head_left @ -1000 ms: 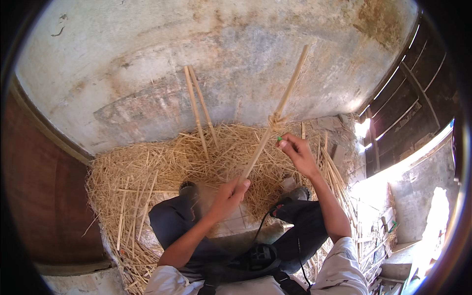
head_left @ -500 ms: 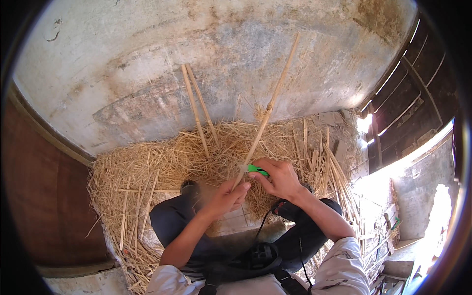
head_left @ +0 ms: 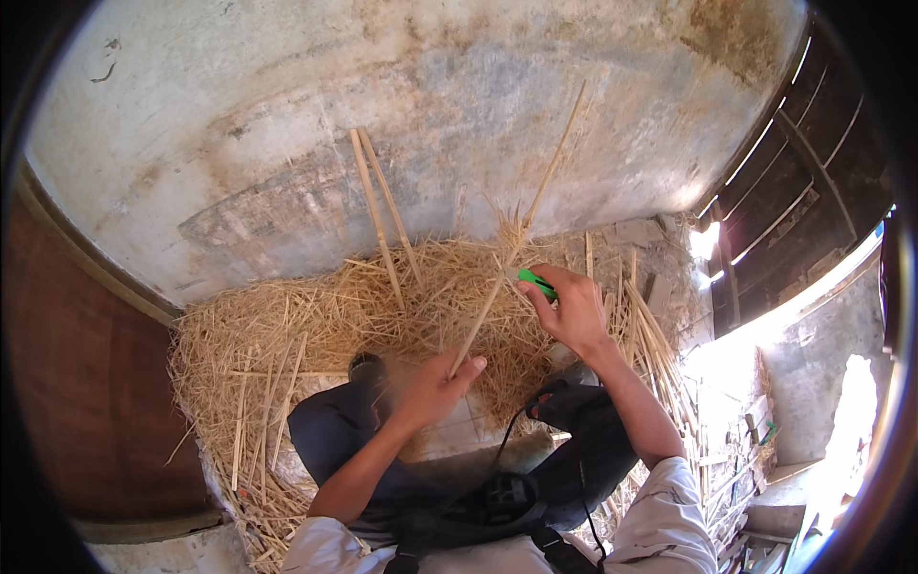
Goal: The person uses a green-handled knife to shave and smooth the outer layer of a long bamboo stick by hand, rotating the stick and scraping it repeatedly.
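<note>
My left hand point(head_left: 440, 387) is closed round the near end of a long, thin bamboo strip point(head_left: 485, 320). The strip slants up and away to the right, its far part in front of the wall. In my right hand point(head_left: 574, 308) is a green-handled utility knife point(head_left: 537, 284), its blade end against the strip about midway along. Curled shavings point(head_left: 513, 230) bunch on the strip just beyond the blade.
Two pale bamboo strips point(head_left: 368, 191) lean against the stained wall point(head_left: 287, 124). Straw-like shavings point(head_left: 277, 325) cover the floor before me, and more strips point(head_left: 660, 349) lie at the right. A brown panel point(head_left: 96, 373) stands on the left.
My right hand has moved the knife away from me along the strip, pushing up a larger tuft of shavings. My left hand keeps its grip on the near end.
</note>
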`<action>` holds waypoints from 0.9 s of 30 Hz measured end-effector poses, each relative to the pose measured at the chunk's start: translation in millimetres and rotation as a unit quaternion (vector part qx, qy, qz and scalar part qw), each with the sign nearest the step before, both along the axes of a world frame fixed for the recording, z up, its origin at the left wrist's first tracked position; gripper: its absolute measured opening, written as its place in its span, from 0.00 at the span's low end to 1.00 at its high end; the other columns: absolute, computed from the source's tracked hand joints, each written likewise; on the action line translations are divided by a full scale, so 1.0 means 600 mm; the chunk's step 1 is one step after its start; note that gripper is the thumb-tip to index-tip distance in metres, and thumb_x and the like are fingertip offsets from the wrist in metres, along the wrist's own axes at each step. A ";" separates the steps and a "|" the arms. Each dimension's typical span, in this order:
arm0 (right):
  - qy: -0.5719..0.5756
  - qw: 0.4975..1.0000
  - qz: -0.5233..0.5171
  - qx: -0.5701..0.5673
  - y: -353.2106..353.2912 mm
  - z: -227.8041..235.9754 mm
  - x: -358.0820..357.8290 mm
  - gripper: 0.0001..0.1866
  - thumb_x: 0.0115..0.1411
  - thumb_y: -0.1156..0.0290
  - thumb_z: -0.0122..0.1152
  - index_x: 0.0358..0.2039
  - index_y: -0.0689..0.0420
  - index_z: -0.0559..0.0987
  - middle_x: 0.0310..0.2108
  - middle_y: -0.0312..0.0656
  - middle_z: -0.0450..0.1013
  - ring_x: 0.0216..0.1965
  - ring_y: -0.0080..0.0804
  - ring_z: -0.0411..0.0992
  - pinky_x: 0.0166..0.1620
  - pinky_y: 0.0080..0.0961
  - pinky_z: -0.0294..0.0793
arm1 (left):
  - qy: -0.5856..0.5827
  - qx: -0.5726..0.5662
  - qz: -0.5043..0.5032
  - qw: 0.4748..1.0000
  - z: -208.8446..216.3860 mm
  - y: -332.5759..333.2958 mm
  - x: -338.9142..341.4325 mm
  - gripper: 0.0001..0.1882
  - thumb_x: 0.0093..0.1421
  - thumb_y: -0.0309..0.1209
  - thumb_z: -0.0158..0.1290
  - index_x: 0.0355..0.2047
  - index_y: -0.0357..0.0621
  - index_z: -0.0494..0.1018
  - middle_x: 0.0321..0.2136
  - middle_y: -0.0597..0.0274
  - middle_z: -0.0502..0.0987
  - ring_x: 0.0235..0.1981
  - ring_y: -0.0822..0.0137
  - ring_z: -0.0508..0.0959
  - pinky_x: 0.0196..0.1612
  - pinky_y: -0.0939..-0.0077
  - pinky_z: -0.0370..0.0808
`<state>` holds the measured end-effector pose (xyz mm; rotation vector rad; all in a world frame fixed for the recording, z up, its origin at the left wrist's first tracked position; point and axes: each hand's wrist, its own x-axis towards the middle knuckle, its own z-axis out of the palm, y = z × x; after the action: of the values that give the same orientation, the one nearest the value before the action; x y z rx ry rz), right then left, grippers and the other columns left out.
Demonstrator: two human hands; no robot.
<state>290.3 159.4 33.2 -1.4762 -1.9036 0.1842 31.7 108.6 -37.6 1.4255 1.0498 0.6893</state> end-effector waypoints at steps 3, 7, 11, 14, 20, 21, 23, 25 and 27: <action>0.000 1.000 0.010 0.027 0.000 -0.003 0.008 0.15 0.68 0.59 0.69 0.47 0.55 0.87 0.35 0.48 0.84 0.30 0.47 0.84 0.35 0.40 0.81 | 0.008 0.022 -0.001 1.000 0.003 0.001 0.007 0.20 0.77 0.44 0.56 0.29 0.46 0.71 0.19 0.75 0.67 0.22 0.79 0.67 0.27 0.75 0.65; -0.009 0.999 -0.033 0.017 0.016 0.006 0.033 0.14 0.68 0.59 0.69 0.46 0.57 0.87 0.33 0.50 0.83 0.31 0.48 0.83 0.35 0.41 0.80 | 0.014 0.045 0.001 0.999 0.011 -0.003 0.008 0.21 0.76 0.45 0.57 0.30 0.43 0.72 0.19 0.73 0.66 0.23 0.77 0.66 0.28 0.73 0.65; 0.017 0.999 -0.024 0.014 0.015 0.020 0.031 0.13 0.69 0.59 0.68 0.43 0.57 0.86 0.29 0.49 0.81 0.28 0.48 0.81 0.34 0.42 0.78 | 0.000 0.040 0.003 0.999 0.003 -0.001 0.010 0.22 0.76 0.47 0.57 0.33 0.40 0.74 0.20 0.70 0.65 0.23 0.74 0.65 0.28 0.69 0.63; 0.013 1.000 -0.004 0.001 0.004 0.013 0.018 0.13 0.68 0.59 0.68 0.42 0.57 0.84 0.27 0.48 0.80 0.26 0.47 0.79 0.33 0.42 0.77 | -0.010 0.058 0.046 0.997 0.004 0.000 0.019 0.22 0.77 0.47 0.55 0.34 0.39 0.75 0.20 0.69 0.67 0.23 0.74 0.66 0.28 0.69 0.63; 0.017 0.999 0.045 -0.017 -0.007 0.008 0.003 0.14 0.67 0.59 0.69 0.42 0.56 0.83 0.27 0.48 0.79 0.25 0.48 0.78 0.32 0.41 0.77 | -0.010 0.095 0.117 0.989 -0.014 0.011 0.013 0.22 0.80 0.47 0.48 0.40 0.39 0.75 0.20 0.66 0.69 0.21 0.72 0.69 0.27 0.68 0.66; 0.020 0.998 0.054 -0.016 -0.007 0.004 0.002 0.14 0.67 0.58 0.69 0.42 0.56 0.83 0.27 0.48 0.80 0.25 0.49 0.78 0.32 0.41 0.77 | -0.005 0.101 0.125 0.987 -0.010 0.012 0.013 0.21 0.80 0.46 0.48 0.41 0.39 0.75 0.20 0.66 0.69 0.21 0.71 0.69 0.27 0.68 0.66; 0.032 0.997 0.067 -0.023 -0.005 -0.008 -0.001 0.14 0.67 0.59 0.70 0.43 0.57 0.83 0.27 0.48 0.80 0.26 0.45 0.79 0.33 0.39 0.77 | 0.012 0.114 0.120 0.986 -0.006 0.013 0.010 0.21 0.81 0.46 0.46 0.43 0.39 0.74 0.20 0.66 0.70 0.21 0.71 0.70 0.28 0.68 0.67; 0.075 0.992 0.074 -0.062 -0.005 -0.018 -0.008 0.15 0.67 0.59 0.71 0.45 0.57 0.84 0.28 0.47 0.80 0.27 0.39 0.81 0.33 0.36 0.78 | -0.001 0.119 0.116 0.986 -0.004 0.013 0.008 0.20 0.81 0.45 0.44 0.43 0.39 0.73 0.21 0.66 0.70 0.22 0.70 0.70 0.30 0.68 0.67; 0.147 0.977 0.076 -0.132 -0.005 -0.025 -0.019 0.16 0.67 0.60 0.72 0.47 0.59 0.84 0.30 0.45 0.81 0.31 0.30 0.82 0.35 0.33 0.79 | -0.043 0.116 0.114 0.986 -0.006 0.012 0.011 0.20 0.82 0.44 0.42 0.42 0.39 0.71 0.23 0.66 0.69 0.24 0.70 0.69 0.31 0.68 0.68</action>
<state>278.9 156.1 18.2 -1.3781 -1.7978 0.7108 38.4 115.8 -41.3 1.4716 1.1021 1.0575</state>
